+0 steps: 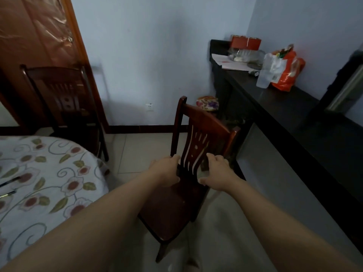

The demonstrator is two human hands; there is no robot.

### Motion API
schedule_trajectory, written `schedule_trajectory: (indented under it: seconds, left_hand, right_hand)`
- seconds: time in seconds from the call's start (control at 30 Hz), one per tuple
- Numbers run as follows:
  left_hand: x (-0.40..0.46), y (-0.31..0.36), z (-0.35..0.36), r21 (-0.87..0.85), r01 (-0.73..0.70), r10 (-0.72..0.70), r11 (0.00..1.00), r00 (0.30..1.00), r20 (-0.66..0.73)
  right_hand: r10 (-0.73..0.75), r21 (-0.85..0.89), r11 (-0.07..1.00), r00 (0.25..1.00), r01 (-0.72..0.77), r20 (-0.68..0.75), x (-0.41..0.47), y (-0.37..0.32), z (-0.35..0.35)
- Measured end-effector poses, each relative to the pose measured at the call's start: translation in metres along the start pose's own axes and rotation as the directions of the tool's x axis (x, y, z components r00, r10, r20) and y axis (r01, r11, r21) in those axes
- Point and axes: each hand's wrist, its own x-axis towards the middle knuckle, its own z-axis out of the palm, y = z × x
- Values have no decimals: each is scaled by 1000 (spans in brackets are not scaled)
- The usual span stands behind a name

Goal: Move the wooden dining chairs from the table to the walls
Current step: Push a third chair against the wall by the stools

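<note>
A dark red wooden chair [204, 122] stands in front of me, its slatted back turned away from me toward the dark counter. My left hand [167, 171] is shut on the left post of its back, just above the seat. On the right side of the seat, my right hand [218, 173] is wrapped around the lower back. A second wooden chair [64, 99] stands at the far left, by the table and the door. The table [39, 173] with a floral cloth fills the lower left.
A long black counter [294, 118] runs along the right wall, with an orange bag [288, 69], a plastic jar [267, 71], papers and a red box on it. A floral item [207, 103] lies on the floor in the corner. Pale floor tiles lie open between table and counter.
</note>
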Motion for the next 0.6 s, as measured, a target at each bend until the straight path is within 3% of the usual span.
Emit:
schedule_trajectory:
  seconds: [0.4, 0.6]
  left_hand:
    - [210, 6, -38, -8, 26, -26, 1000, 1000, 15]
    - [288, 5, -45, 17, -36, 36, 999, 999, 15]
  right_hand:
    - [-36, -15, 999, 999, 36, -8, 222, 27, -55]
    - [68, -53, 996, 998, -68, -8, 288, 49, -65]
